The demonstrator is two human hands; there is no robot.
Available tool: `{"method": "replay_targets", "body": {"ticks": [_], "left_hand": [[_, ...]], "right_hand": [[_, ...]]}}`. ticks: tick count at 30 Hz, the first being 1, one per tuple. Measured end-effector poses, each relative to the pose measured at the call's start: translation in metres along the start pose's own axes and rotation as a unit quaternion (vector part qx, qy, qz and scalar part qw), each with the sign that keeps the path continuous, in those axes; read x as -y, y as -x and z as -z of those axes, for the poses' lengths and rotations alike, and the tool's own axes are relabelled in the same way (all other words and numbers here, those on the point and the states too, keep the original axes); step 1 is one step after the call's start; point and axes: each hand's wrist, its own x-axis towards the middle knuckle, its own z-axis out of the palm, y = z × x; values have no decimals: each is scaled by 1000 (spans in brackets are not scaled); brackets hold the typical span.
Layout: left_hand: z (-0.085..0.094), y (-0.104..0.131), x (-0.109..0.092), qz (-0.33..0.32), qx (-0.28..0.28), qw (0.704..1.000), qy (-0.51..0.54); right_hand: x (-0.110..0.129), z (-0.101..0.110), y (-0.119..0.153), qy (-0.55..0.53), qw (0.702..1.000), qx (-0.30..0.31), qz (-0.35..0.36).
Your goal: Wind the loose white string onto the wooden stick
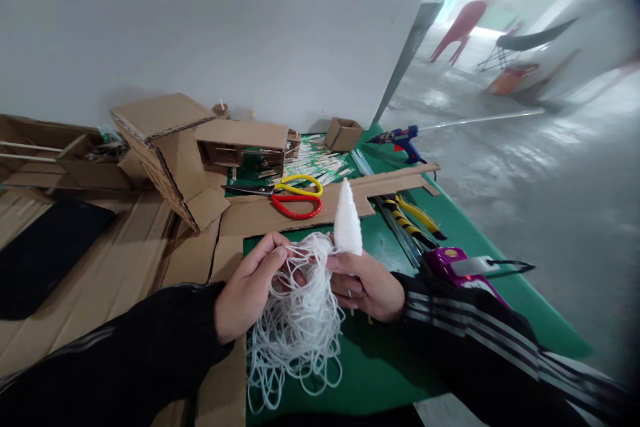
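A loose tangle of white cord (305, 327) hangs between my hands over the green table. My left hand (255, 280) is closed, thumb and fingers pinching strands at the tangle's upper left. My right hand (367, 280) is closed around the lower end of a white cord-wrapped cone (347, 223), which points upward; its thumb also rests by the top of the tangle. Part of the right fingers is hidden behind the cord. Thin stick ends show below my right hand.
Scissors with yellow and red handles (297, 197) lie on cardboard beyond my hands. Pliers (410, 217), a blue glue gun (403, 141) and a purple device (455, 267) are at the right. Cardboard structures (175, 147) and a black flat object (50, 253) occupy the left.
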Motion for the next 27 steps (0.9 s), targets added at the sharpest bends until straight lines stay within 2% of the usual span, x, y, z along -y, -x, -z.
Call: {"method": "replay_targets", "body": {"ticks": [8, 19, 23, 27], "left_hand": [[5, -3, 4, -4, 36, 999, 18], [7, -2, 1, 41, 42, 998, -5], [11, -5, 1, 76, 88, 993, 13], [14, -6, -2, 57, 120, 991, -14]], "right_hand": [[-1, -2, 1, -5, 999, 37, 4], [1, 3, 0, -18, 1000, 20, 10], [2, 2, 1, -18, 1000, 16, 11], [3, 4, 1, -25, 999, 28, 15]]}}
